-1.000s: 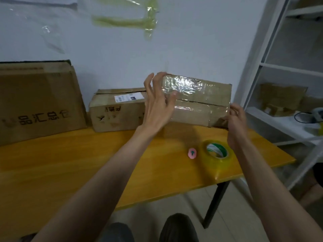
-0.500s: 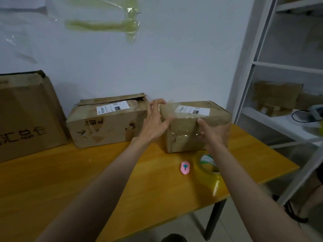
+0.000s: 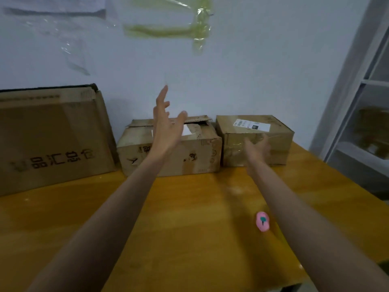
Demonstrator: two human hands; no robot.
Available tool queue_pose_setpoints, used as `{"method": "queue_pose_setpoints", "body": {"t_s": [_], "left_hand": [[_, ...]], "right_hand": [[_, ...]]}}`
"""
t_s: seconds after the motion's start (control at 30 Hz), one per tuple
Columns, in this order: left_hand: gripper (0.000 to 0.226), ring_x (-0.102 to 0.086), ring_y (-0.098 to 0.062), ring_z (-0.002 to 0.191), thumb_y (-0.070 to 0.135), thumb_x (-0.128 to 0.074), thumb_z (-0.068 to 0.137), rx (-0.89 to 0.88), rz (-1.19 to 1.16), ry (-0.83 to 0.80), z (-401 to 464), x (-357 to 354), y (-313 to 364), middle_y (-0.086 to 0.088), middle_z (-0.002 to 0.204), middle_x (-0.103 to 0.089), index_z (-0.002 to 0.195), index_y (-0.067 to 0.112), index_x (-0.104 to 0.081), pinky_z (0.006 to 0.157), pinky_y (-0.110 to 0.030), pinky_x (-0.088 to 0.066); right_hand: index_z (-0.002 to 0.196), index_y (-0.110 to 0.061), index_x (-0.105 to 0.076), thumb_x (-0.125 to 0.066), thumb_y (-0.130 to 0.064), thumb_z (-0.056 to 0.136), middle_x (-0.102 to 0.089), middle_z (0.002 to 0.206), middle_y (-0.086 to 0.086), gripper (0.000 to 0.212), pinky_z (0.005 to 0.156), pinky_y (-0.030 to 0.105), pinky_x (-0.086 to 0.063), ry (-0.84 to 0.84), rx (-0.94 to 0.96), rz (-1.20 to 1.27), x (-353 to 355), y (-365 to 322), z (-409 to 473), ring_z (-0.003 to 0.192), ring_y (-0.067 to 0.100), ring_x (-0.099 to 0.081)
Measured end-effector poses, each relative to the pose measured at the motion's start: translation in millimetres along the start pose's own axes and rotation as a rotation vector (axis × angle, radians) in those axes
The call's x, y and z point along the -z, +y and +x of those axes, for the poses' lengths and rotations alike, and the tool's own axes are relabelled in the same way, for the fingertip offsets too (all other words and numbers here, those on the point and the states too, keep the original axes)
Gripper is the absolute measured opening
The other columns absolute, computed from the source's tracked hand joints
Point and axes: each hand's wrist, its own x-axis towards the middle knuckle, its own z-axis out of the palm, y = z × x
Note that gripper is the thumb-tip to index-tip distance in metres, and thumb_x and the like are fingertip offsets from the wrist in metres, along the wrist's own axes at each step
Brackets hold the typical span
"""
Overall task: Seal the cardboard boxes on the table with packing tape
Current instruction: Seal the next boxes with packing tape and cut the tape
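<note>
The unsealed middle box (image 3: 168, 148), long axis left-right, lies directly beyond the raised, spread, empty left hand (image 3: 167, 127); the right hand (image 3: 257, 149), loosely spread and empty, fronts the taped box (image 3: 254, 140).

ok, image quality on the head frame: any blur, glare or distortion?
Head view: dim, flat light; right hand motion-blurred against the taped box; left hand sharper; faint sheen on the table; wide-angle bend along the shelf frame at the right edge.

Dim room, pale wall, wooden table

Yellowish tape scraps (image 3: 168, 31) cling to the white wall (image 3: 263, 60); an orange-brown table (image 3: 189, 218) stands beside white shelving (image 3: 357, 85).
</note>
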Motion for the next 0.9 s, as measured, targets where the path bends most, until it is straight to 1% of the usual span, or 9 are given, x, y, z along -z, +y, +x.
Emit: {"method": "queue_pose_setpoints", "body": {"t_s": [0.1,0.2,0.3,0.4,0.5,0.63,0.67,0.8,0.9], "left_hand": [[0.079,-0.041,-0.017,0.134,0.025,-0.061,0.099,0.118,0.164,0.103,14,39,-33,-0.007,0.156,-0.031,0.155,0.049,-0.011,0.104,-0.033,-0.042],[0.086,-0.053,-0.029,0.120,0.031,-0.062,0.096,0.257,0.427,0.059,22,72,-58,-0.013,0.148,-0.038,0.154,0.051,-0.002,0.104,-0.049,-0.046],[0.087,-0.045,-0.044,0.131,0.029,-0.058,0.097,0.353,0.641,-0.023,29,93,-80,-0.017,0.154,-0.029,0.155,0.049,0.004,0.110,-0.059,-0.037],[0.086,-0.042,-0.040,0.133,0.024,-0.059,0.100,0.405,0.585,-0.070,28,97,-86,-0.017,0.158,-0.015,0.157,0.046,0.002,0.106,-0.049,-0.040],[0.085,-0.051,-0.033,0.115,0.025,-0.060,0.100,0.344,0.613,-0.062,22,97,-86,-0.014,0.154,-0.016,0.158,0.042,-0.001,0.085,-0.039,-0.044],[0.089,-0.052,-0.036,0.115,0.024,-0.061,0.098,0.346,0.615,-0.067,8,103,-74,-0.012,0.153,-0.016,0.158,0.044,0.001,0.084,-0.037,-0.045],[0.089,-0.052,-0.037,0.115,0.023,-0.061,0.098,0.359,0.621,-0.067,1,105,-69,-0.012,0.153,-0.016,0.158,0.044,0.002,0.084,-0.037,-0.043],[0.089,-0.046,-0.043,0.118,0.022,-0.059,0.099,0.400,0.626,-0.073,-35,114,-42,-0.010,0.152,-0.015,0.157,0.047,0.004,0.103,-0.049,-0.039],[0.088,-0.046,-0.041,0.113,0.019,-0.060,0.099,0.411,0.633,-0.059,-66,124,-19,-0.010,0.151,-0.016,0.157,0.046,0.000,0.103,-0.048,-0.039]], "right_hand": [[0.140,-0.021,-0.044,-0.059,-0.023,0.101,-0.048,0.142,0.006,0.042,0.098,0.038,-0.049,-0.102,0.094,-0.035,-40,-4,-15,0.120,0.022,-0.053],[0.137,-0.018,-0.043,-0.053,-0.028,0.105,-0.053,0.131,0.003,0.035,0.086,0.034,-0.046,-0.250,0.051,-0.055,-66,-4,-23,0.104,0.016,-0.055],[0.136,-0.017,-0.042,-0.048,-0.034,0.107,-0.056,0.121,0.006,0.034,0.080,0.038,-0.047,-0.293,-0.052,-0.047,-76,-5,-23,0.096,0.017,-0.055],[0.133,-0.016,-0.043,-0.047,-0.036,0.107,-0.058,0.116,0.008,0.033,0.072,0.037,-0.045,-0.306,-0.098,-0.052,-78,-1,-22,0.097,0.020,-0.056],[0.131,-0.013,-0.046,-0.046,-0.033,0.107,-0.059,0.108,0.007,0.031,0.064,0.035,-0.044,-0.331,-0.109,-0.039,-74,-3,-28,0.092,0.019,-0.057],[0.126,-0.014,-0.045,-0.041,-0.032,0.110,-0.055,0.105,0.005,0.025,0.061,0.031,-0.040,-0.321,-0.096,-0.069,-59,-3,-43,0.087,0.016,-0.053],[0.126,-0.015,-0.045,-0.041,-0.032,0.110,-0.055,0.107,0.005,0.024,0.062,0.031,-0.040,-0.316,-0.096,-0.069,-53,-2,-49,0.088,0.016,-0.052],[0.122,-0.015,-0.047,-0.043,-0.033,0.109,-0.056,0.110,0.005,0.023,0.063,0.031,-0.042,-0.313,-0.092,-0.043,-29,-1,-83,0.091,0.016,-0.053],[0.111,-0.014,-0.050,-0.043,-0.035,0.108,-0.059,0.116,0.008,0.022,0.064,0.032,-0.042,-0.314,-0.069,-0.070,-8,0,-110,0.097,0.019,-0.055]]}}
